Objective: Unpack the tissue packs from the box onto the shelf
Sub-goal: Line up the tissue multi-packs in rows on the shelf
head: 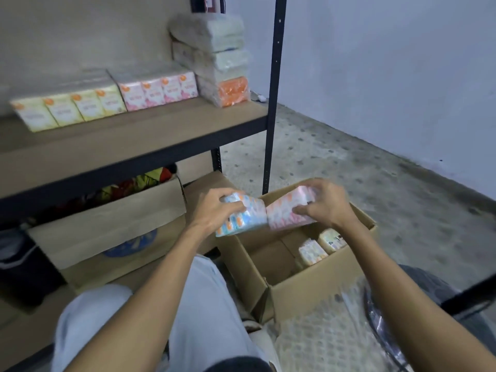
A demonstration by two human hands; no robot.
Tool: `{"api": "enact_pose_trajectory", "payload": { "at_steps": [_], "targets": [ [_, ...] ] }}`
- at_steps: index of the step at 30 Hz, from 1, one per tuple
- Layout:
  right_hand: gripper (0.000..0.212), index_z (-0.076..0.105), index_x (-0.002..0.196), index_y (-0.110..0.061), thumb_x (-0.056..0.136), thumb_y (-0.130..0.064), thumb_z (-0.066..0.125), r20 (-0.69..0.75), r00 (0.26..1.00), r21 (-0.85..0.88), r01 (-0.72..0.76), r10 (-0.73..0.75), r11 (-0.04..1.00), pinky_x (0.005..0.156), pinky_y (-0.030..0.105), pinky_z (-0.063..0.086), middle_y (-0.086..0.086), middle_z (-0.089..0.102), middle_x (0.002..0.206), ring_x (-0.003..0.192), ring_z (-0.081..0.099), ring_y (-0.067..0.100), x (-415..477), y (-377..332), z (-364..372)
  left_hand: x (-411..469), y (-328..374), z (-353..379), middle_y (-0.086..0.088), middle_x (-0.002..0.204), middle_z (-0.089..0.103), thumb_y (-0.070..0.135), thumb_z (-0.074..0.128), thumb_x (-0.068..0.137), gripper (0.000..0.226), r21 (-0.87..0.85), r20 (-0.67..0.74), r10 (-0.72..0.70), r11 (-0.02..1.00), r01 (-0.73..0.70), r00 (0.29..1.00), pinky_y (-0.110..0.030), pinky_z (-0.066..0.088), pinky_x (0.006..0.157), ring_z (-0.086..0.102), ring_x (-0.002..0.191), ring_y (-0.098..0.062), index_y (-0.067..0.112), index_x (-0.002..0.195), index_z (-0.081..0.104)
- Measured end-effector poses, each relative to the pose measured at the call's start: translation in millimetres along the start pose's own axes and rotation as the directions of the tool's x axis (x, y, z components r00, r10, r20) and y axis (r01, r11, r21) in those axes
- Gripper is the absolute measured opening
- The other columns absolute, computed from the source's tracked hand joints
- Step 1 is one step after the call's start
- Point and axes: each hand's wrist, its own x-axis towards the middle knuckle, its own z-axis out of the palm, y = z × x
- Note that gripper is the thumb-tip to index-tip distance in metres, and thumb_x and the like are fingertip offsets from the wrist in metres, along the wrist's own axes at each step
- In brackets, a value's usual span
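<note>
An open cardboard box [316, 285] stands on the floor at the lower right. Two tissue packs, one pinkish [311, 252] and one yellowish [331, 238], lie inside it. Above the box's far left corner, my left hand [212, 208] grips a blue-and-orange tissue pack [243, 214]. My right hand [326, 204] grips a pink tissue pack [285, 210]. The two held packs touch end to end. On the wooden shelf [150, 132], a row of yellow packs [69, 108] and pink packs [158, 89] stands near the back.
A tall stack of wrapped tissue bundles [217, 57] fills the shelf's right end beside the black upright post [272, 103]. A second cardboard box [112, 226] with colourful items sits under the shelf. Bubble wrap [330, 336] lies in front of the open box. My knee [150, 318] is at the bottom.
</note>
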Motion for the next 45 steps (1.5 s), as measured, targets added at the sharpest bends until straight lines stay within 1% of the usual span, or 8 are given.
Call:
{"api": "enact_pose_trajectory", "payload": {
  "at_steps": [2,8,19,22,28,34,40,45],
  "targets": [
    [0.059,0.066,0.115,-0.021,0.06,-0.031,0.084,-0.063,0.998,0.026,0.032,-0.03,0.999,0.082,0.024,0.038,0.003,0.065,0.118,0.106,0.058,0.021,-1.0,-16.0,-9.9,-7.7,8.9,-15.7,0.01,0.094,0.073,0.032,0.073,0.065,0.033,-0.045,-0.032,0.041,0.998,-0.042,0.999,-0.03,0.059,0.07,0.071,0.079,-0.008,0.033,0.099,0.074],
    [0.053,0.069,0.109,-0.021,0.059,-0.024,0.085,-0.259,0.958,0.097,0.152,-0.122,0.984,0.076,0.021,0.032,0.002,0.062,0.108,0.091,0.05,0.01,-6.7,-65.6,-45.8,-29.4,44.2,-60.5,0.009,0.094,0.073,0.019,0.074,0.072,0.029,-0.106,-0.209,0.148,0.979,-0.173,0.967,-0.019,0.053,0.066,0.069,0.079,-0.004,0.031,0.099,0.075],
    [0.045,0.069,0.099,-0.031,0.058,-0.023,0.083,-0.527,0.828,0.244,0.362,-0.19,0.9,0.078,0.021,0.046,-0.015,0.056,0.099,0.091,0.053,0.0,1.4,-136.3,-95.2,-63.8,106.0,-144.0,0.016,0.095,0.069,0.018,0.071,0.067,0.029,-0.121,-0.411,0.366,0.886,-0.448,0.835,-0.015,0.05,0.066,0.064,0.089,0.001,0.034,0.091,0.074],
    [0.045,0.068,0.101,-0.031,0.058,-0.024,0.083,-0.537,0.819,0.261,0.387,-0.2,0.885,0.078,0.019,0.046,-0.012,0.057,0.101,0.091,0.052,-0.001,12.7,-153.3,-92.0,-65.6,106.5,-165.6,0.012,0.097,0.068,0.02,0.07,0.065,0.03,-0.079,-0.461,0.4,0.871,-0.486,0.792,-0.011,0.047,0.065,0.062,0.092,-0.002,0.034,0.091,0.073],
    [0.048,0.069,0.103,-0.023,0.057,-0.022,0.082,-0.555,0.796,0.298,0.463,-0.244,0.835,0.081,0.028,0.052,-0.01,0.058,0.102,0.093,0.053,0.001,35.7,-189.6,-62.0,-67.7,89.7,-202.8,-0.002,0.103,0.071,0.02,0.071,0.065,0.032,-0.023,-0.508,0.419,0.867,-0.498,0.753,-0.025,0.055,0.065,0.066,0.099,-0.017,0.03,0.095,0.074],
    [0.05,0.068,0.104,-0.021,0.056,-0.031,0.08,-0.531,0.772,0.318,0.564,-0.35,0.762,0.084,0.04,0.052,-0.004,0.058,0.106,0.103,0.055,0.014,56.4,-220.7,-18.0,-74.3,68.7,-232.2,0.001,0.105,0.07,0.011,0.069,0.067,0.036,0.055,-0.536,0.454,0.86,-0.507,0.712,-0.016,0.052,0.058,0.065,0.101,-0.018,0.032,0.096,0.072],
    [0.047,0.07,0.101,-0.017,0.058,-0.024,0.084,-0.464,0.762,0.323,0.62,-0.452,0.715,0.091,0.021,0.042,0.0,0.059,0.107,0.102,0.053,0.009,76.7,-238.7,27.2,-72.7,31.5,-261.1,0.013,0.11,0.069,0.013,0.071,0.064,0.041,0.171,-0.544,0.425,0.9,-0.4,0.723,-0.015,0.053,0.073,0.062,0.107,-0.006,0.036,0.097,0.073],
    [0.047,0.067,0.101,-0.021,0.059,-0.026,0.086,-0.37,0.784,0.328,0.612,-0.498,0.72,0.094,0.029,0.043,-0.007,0.053,0.107,0.106,0.052,0.012,99.8,-241.5,45.8,-63.7,9.1,-280.9,0.011,0.113,0.068,-0.004,0.076,0.065,0.049,0.244,-0.508,0.422,0.907,-0.344,0.751,-0.008,0.043,0.089,0.058,0.113,-0.001,0.03,0.099,0.073]
  ]
}}
